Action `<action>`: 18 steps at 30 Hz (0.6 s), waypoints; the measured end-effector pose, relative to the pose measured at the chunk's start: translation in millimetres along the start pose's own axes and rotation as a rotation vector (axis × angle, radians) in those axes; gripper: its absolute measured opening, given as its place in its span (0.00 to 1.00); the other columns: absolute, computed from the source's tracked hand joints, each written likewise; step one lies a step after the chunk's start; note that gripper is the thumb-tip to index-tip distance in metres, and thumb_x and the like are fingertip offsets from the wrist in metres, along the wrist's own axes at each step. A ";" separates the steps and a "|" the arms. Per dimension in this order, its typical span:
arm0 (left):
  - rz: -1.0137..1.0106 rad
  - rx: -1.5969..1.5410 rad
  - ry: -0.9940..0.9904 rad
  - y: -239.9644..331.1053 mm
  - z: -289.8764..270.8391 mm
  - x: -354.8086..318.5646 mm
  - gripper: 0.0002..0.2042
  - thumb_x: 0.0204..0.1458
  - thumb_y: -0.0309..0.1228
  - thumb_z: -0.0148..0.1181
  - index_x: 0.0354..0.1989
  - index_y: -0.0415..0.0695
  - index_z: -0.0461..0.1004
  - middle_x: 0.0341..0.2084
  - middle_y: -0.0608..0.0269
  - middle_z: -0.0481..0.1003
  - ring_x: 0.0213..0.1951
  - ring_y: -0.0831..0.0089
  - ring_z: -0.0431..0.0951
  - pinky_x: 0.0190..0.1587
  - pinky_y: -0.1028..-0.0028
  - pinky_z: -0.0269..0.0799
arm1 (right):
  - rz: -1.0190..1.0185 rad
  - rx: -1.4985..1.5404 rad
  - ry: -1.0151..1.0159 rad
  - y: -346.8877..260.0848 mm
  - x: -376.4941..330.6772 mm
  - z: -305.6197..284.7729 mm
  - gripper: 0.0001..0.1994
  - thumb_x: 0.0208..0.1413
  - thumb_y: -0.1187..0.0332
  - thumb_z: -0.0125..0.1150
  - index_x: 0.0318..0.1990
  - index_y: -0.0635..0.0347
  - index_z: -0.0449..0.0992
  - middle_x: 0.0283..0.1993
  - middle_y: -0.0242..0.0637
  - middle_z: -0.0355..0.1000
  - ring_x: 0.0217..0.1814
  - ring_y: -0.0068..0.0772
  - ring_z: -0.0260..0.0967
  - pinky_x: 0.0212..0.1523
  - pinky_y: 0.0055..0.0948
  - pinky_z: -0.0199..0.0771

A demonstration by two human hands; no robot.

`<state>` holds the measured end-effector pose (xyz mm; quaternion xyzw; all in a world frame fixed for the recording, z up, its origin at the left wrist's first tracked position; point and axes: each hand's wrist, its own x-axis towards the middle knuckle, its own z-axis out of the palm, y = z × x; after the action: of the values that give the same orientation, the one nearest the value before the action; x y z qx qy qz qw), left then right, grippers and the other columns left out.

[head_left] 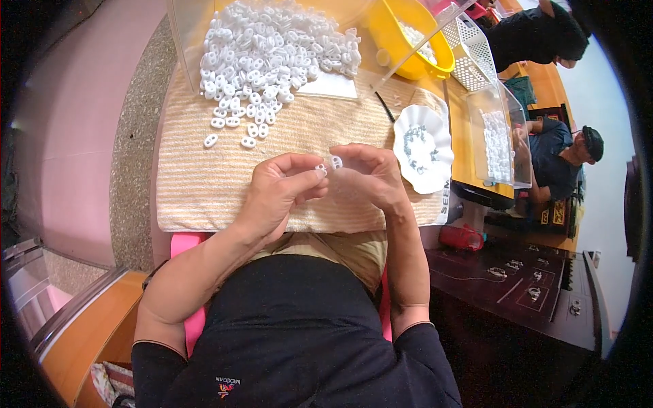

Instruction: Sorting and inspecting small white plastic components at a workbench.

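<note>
My left hand (275, 187) pinches a small white plastic piece (321, 168) between thumb and forefinger. Close beside it, my right hand (373, 175) grips a white oval piece with two holes (336, 162). The two pieces are a small gap apart, held above a striped beige towel (197, 183). Beyond my hands lies a big heap of white two-holed oval pieces (265, 51), with several loose ones at its near edge. To the right of my right hand is a white scalloped dish (439, 175) with small greyish parts (416, 144) in it.
A yellow basin (445, 58) of white pieces stands at the far right, by a white perforated basket (473, 51). A thin black stick (385, 107) lies near the dish. A clear bin (520, 149) holds more white pieces; a person in a dark cap (568, 156) sits beside it.
</note>
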<state>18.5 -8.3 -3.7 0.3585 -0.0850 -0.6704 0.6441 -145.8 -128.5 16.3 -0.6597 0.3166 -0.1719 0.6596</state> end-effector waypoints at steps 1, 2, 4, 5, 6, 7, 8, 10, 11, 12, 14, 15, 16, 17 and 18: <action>-0.002 0.008 0.000 0.2 0.1 -0.2 0.08 0.53 0.21 0.59 0.41 0.37 0.74 0.33 0.59 0.78 0.32 0.74 0.79 0.40 0.74 0.78 | 0.003 -0.020 0.001 -0.3 0.2 0.0 0.16 0.52 0.75 0.66 0.49 0.67 0.75 0.38 0.32 0.77 0.38 0.17 0.72 0.38 0.17 0.73; -0.002 0.008 0.002 0.5 0.3 -0.4 0.08 0.53 0.21 0.59 0.41 0.37 0.74 0.33 0.59 0.78 0.32 0.74 0.79 0.40 0.74 0.78 | 0.003 -0.019 0.000 -0.7 0.3 0.2 0.16 0.52 0.75 0.66 0.49 0.67 0.75 0.38 0.32 0.77 0.38 0.17 0.72 0.38 0.17 0.73; -0.006 0.011 0.000 1.1 1.0 -0.9 0.08 0.53 0.22 0.60 0.41 0.37 0.74 0.33 0.59 0.78 0.32 0.74 0.79 0.40 0.74 0.78 | -0.016 -0.026 -0.004 -1.1 0.6 0.6 0.16 0.52 0.75 0.66 0.49 0.67 0.75 0.38 0.31 0.77 0.37 0.16 0.71 0.37 0.17 0.73; -0.006 0.011 0.000 1.5 1.9 -1.3 0.08 0.53 0.22 0.60 0.41 0.37 0.74 0.33 0.59 0.78 0.32 0.74 0.79 0.40 0.74 0.78 | -0.015 -0.025 -0.004 -0.2 0.6 0.3 0.16 0.52 0.75 0.66 0.49 0.67 0.75 0.38 0.31 0.77 0.37 0.16 0.71 0.37 0.17 0.73; -0.008 0.008 0.009 2.0 3.1 -1.9 0.08 0.52 0.22 0.61 0.40 0.37 0.74 0.33 0.60 0.78 0.32 0.75 0.78 0.39 0.76 0.77 | -0.015 -0.023 -0.005 1.2 0.6 -0.1 0.16 0.52 0.75 0.66 0.49 0.67 0.75 0.38 0.31 0.77 0.37 0.16 0.71 0.37 0.17 0.73; -0.010 0.006 0.017 2.3 4.0 -2.3 0.08 0.51 0.23 0.62 0.39 0.36 0.75 0.32 0.60 0.77 0.32 0.76 0.77 0.38 0.78 0.76 | -0.015 -0.020 -0.005 1.8 0.5 -0.5 0.16 0.52 0.75 0.66 0.49 0.67 0.75 0.38 0.31 0.77 0.36 0.16 0.71 0.37 0.17 0.73; -0.010 0.006 0.017 2.5 4.5 -2.4 0.08 0.51 0.23 0.62 0.39 0.36 0.75 0.32 0.60 0.77 0.32 0.76 0.77 0.38 0.78 0.76 | -0.015 -0.020 -0.005 1.3 0.1 -0.7 0.16 0.52 0.75 0.66 0.49 0.67 0.75 0.38 0.31 0.77 0.36 0.16 0.71 0.37 0.17 0.73; -0.010 0.006 0.021 2.8 5.0 -2.6 0.08 0.51 0.23 0.62 0.39 0.36 0.75 0.32 0.60 0.77 0.31 0.76 0.77 0.38 0.78 0.76 | -0.009 0.007 -0.019 -0.4 -0.6 -1.0 0.16 0.52 0.76 0.66 0.50 0.67 0.75 0.38 0.31 0.76 0.36 0.16 0.71 0.37 0.17 0.73; -0.010 0.006 0.022 2.6 5.0 -2.6 0.08 0.51 0.23 0.62 0.39 0.36 0.75 0.32 0.60 0.77 0.31 0.76 0.77 0.38 0.78 0.76 | -0.008 0.007 -0.019 0.2 -0.5 -1.4 0.16 0.52 0.76 0.66 0.50 0.67 0.75 0.38 0.31 0.76 0.36 0.16 0.71 0.37 0.17 0.73; -0.008 0.006 0.025 2.3 4.9 -2.5 0.08 0.50 0.23 0.62 0.39 0.36 0.74 0.32 0.60 0.77 0.31 0.76 0.77 0.38 0.78 0.76 | -0.020 0.017 -0.029 1.3 -0.3 -2.0 0.16 0.52 0.76 0.65 0.50 0.67 0.75 0.38 0.31 0.76 0.36 0.16 0.71 0.37 0.17 0.73; -0.007 0.005 0.027 1.8 4.8 -2.4 0.09 0.50 0.23 0.62 0.40 0.36 0.74 0.32 0.60 0.77 0.31 0.76 0.77 0.38 0.78 0.76 | -0.031 0.028 -0.037 1.4 -0.6 -2.0 0.16 0.52 0.76 0.65 0.50 0.67 0.75 0.38 0.31 0.76 0.36 0.16 0.71 0.37 0.17 0.73; -0.008 0.005 0.028 1.5 4.7 -2.3 0.09 0.50 0.23 0.62 0.40 0.36 0.74 0.32 0.60 0.77 0.31 0.76 0.77 0.38 0.78 0.76 | -0.026 0.023 -0.034 0.4 -0.9 -1.4 0.17 0.52 0.76 0.65 0.50 0.67 0.75 0.38 0.31 0.76 0.36 0.16 0.71 0.38 0.17 0.73; -0.010 0.004 0.029 1.3 4.5 -2.1 0.09 0.50 0.23 0.62 0.40 0.36 0.74 0.32 0.60 0.77 0.31 0.76 0.77 0.38 0.78 0.76 | -0.021 0.019 -0.030 0.0 -1.1 -1.2 0.17 0.52 0.76 0.66 0.50 0.67 0.75 0.38 0.31 0.76 0.37 0.16 0.71 0.38 0.17 0.73; -0.010 0.004 0.029 1.0 4.2 -2.0 0.09 0.50 0.23 0.62 0.40 0.36 0.74 0.32 0.60 0.77 0.31 0.76 0.77 0.38 0.78 0.76 | -0.021 0.019 -0.030 0.4 -0.9 -1.5 0.17 0.52 0.76 0.66 0.50 0.67 0.75 0.38 0.31 0.76 0.37 0.16 0.71 0.38 0.17 0.73; -0.010 0.003 0.025 0.8 3.8 -1.8 0.09 0.50 0.23 0.62 0.40 0.36 0.74 0.32 0.60 0.77 0.31 0.76 0.77 0.38 0.78 0.75 | -0.024 0.007 -0.038 1.0 -0.7 -2.1 0.17 0.52 0.76 0.66 0.50 0.67 0.75 0.39 0.31 0.76 0.37 0.16 0.71 0.39 0.18 0.73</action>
<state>16.7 -8.1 0.2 0.3684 -0.0762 -0.6688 0.6412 -147.8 -129.6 15.6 -0.6642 0.2954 -0.1686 0.6657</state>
